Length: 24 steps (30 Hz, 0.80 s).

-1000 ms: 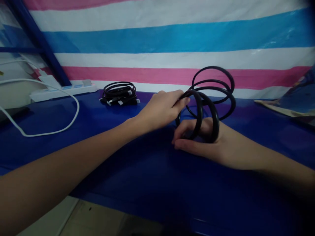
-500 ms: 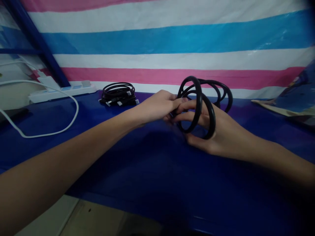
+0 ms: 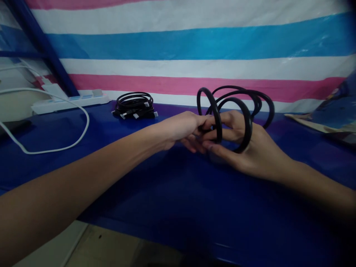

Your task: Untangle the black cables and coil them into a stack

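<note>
A thick black cable (image 3: 248, 122) hangs in loose loops around the fingers of my right hand (image 3: 250, 148), right of the middle of the view. My left hand (image 3: 189, 129) meets it from the left, its fingertips closed on part of the same cable between the hands. The fingers overlap there, so the cable's ends are hidden. Both hands are over the blue table (image 3: 172, 193). Further back and left, a coiled bundle of thin black cables (image 3: 135, 105) with silvery plugs lies on the table.
A white power strip (image 3: 72, 103) with a plugged-in adapter lies at the back left. A white cord (image 3: 86, 126) curves over the table's left side. Behind stands a striped sheet (image 3: 178, 44). A blue post (image 3: 52, 55) rises at left, and a flat beige item (image 3: 308, 122) lies at right.
The black loops have spread wider and shifted to the right. My left hand has turned slightly and moved a little lower, with more of its fingers showing beneath.
</note>
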Each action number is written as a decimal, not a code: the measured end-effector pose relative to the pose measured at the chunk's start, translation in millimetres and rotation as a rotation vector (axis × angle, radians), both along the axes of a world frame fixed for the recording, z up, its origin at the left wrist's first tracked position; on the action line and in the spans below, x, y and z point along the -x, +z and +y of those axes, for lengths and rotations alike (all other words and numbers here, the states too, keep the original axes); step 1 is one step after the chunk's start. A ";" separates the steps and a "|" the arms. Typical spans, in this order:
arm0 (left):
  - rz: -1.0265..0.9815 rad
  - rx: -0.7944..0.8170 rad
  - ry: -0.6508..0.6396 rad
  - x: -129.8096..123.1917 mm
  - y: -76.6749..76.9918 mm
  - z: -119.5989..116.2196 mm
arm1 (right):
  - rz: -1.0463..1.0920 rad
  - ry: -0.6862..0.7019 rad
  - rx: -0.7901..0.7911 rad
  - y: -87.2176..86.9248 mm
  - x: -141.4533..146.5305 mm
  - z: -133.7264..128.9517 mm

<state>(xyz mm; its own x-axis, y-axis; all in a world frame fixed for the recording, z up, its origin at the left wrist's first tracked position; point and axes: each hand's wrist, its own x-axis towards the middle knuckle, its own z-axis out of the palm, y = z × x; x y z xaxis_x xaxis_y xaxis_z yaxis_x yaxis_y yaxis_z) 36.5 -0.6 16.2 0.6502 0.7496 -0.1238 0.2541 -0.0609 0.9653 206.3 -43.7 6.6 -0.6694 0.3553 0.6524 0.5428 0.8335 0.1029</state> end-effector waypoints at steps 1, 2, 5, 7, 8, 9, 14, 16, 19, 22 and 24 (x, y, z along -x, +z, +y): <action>0.026 0.005 0.006 0.8 0.9 0.6 | 0.002 0.006 0.043 -0.3 -0.2 0.1; 0.046 0.012 0.011 1.7 1.7 1.3 | -0.002 0.014 0.082 -0.9 -0.4 0.5; 0.061 0.015 0.012 3.9 1.9 4.6 | -0.047 0.042 0.133 -4.0 -0.5 3.1; 0.050 0.016 0.016 4.5 0.4 6.7 | -0.050 0.061 0.109 -6.0 0.1 4.7; 0.046 0.019 0.016 4.5 -0.6 7.6 | -0.043 0.064 0.094 -6.6 0.6 5.1; 0.039 0.022 0.016 4.4 -1.5 8.3 | -0.038 0.067 0.081 -7.0 1.2 5.2; 0.027 0.013 -0.024 4.2 -4.3 8.4 | -0.039 0.051 0.074 -6.0 1.9 2.4; 0.034 0.020 -0.040 4.6 -4.4 7.1 | -0.050 0.055 0.096 -5.9 1.1 1.9; 0.045 0.035 -0.019 4.6 -3.3 4.6 | -0.072 0.040 0.109 -6.8 0.1 3.0; 0.079 0.040 -0.007 5.0 -1.0 2.5 | -0.073 0.028 0.101 -7.7 0.2 4.3; 0.120 0.024 -0.038 6.2 0.8 1.4 | -0.077 0.042 0.090 -7.7 -0.2 4.6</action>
<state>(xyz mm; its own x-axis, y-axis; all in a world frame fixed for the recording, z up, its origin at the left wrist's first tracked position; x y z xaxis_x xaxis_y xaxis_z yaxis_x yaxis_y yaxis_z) 30.3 0.9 16.9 0.6577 0.7203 -0.2202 0.3656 -0.0496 0.9295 206.5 -39.2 -1.2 -0.7318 0.3812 0.5650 0.5009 0.8630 0.0664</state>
